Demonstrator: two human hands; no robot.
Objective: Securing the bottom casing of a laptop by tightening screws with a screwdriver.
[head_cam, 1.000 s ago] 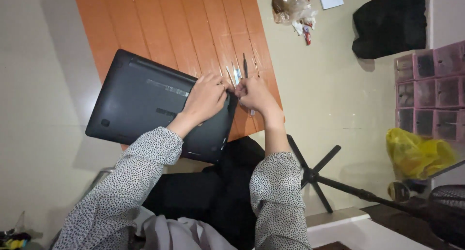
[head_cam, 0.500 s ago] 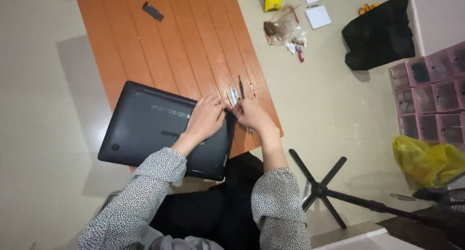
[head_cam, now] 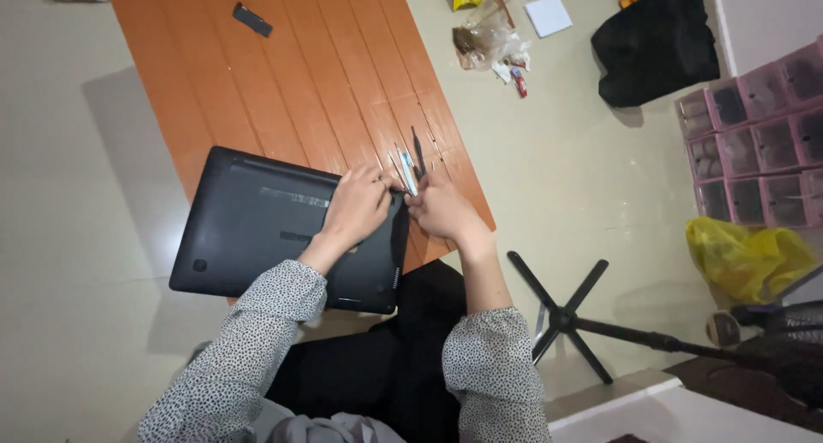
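A black laptop (head_cam: 266,224) lies bottom-up on the near end of an orange slatted table (head_cam: 283,83). My left hand (head_cam: 358,207) lies on its far right corner, fingers curled over the edge. My right hand (head_cam: 439,210) is just beside that corner with its fingertips pinched together against it. Whether it holds anything small is hidden. A thin black tool (head_cam: 418,151) and a blue-and-white tool (head_cam: 406,170) lie on the table just beyond my fingers.
A small black part (head_cam: 252,19) lies at the table's far end. On the floor to the right are a clear bag with bits (head_cam: 489,38), a black bag (head_cam: 653,40), pink drawer boxes (head_cam: 759,143), a yellow bag (head_cam: 746,253) and a black stand's legs (head_cam: 561,314).
The view has shifted, so more of the table's far end and the floor items show. Both hands stay together at the laptop's corner with little visible movement.
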